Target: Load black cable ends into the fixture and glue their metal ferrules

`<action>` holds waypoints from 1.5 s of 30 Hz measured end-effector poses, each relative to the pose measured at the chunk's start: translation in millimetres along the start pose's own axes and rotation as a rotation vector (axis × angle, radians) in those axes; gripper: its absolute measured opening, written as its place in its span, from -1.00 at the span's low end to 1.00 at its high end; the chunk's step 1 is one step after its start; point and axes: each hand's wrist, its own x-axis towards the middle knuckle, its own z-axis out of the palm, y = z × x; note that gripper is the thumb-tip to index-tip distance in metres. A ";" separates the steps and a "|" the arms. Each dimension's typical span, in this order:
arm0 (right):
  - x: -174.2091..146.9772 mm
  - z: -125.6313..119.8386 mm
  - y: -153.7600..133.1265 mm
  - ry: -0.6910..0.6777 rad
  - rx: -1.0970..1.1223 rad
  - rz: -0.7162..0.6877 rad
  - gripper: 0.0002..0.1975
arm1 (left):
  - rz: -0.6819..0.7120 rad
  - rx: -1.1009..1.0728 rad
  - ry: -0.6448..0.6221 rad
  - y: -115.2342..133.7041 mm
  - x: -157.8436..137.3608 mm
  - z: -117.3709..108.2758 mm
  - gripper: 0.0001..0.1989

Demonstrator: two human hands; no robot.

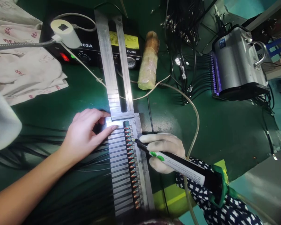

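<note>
My left hand [84, 132] grips the upper end of a slotted metal jig [120, 187], thumb on its top face and fingers at its edge. Black cables lie side by side in the slots, and their small connectors with exposed wires [132, 165] form a column along the jig. My right hand [167, 150], in a white glove, is closed around a black dispensing syringe [187, 170] with a white label and green stickers. The syringe tip is at the connectors near the jig's upper part; whether it touches them I cannot tell.
Behind the jig, a slotted metal bar [105, 56] leans across a black dispenser box [89, 51]. A lamp head [67, 34], a wrapped yellowish handle [148, 62] and bundled black cables [184, 25] surround it. At right stands a silver machine with purple light [239, 62]. A hose [196, 115] curves across the green table.
</note>
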 end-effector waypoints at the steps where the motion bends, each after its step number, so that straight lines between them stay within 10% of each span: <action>1: -0.4 -0.9 -1.3 -0.001 -0.010 -0.009 -0.86 | 0.000 0.000 0.001 0.2 0.1 0.1 -0.70; 45: -14.4 -0.1 -6.0 -0.012 -0.051 0.025 -0.89 | -0.010 0.011 -0.001 1.4 2.0 -1.4 -0.70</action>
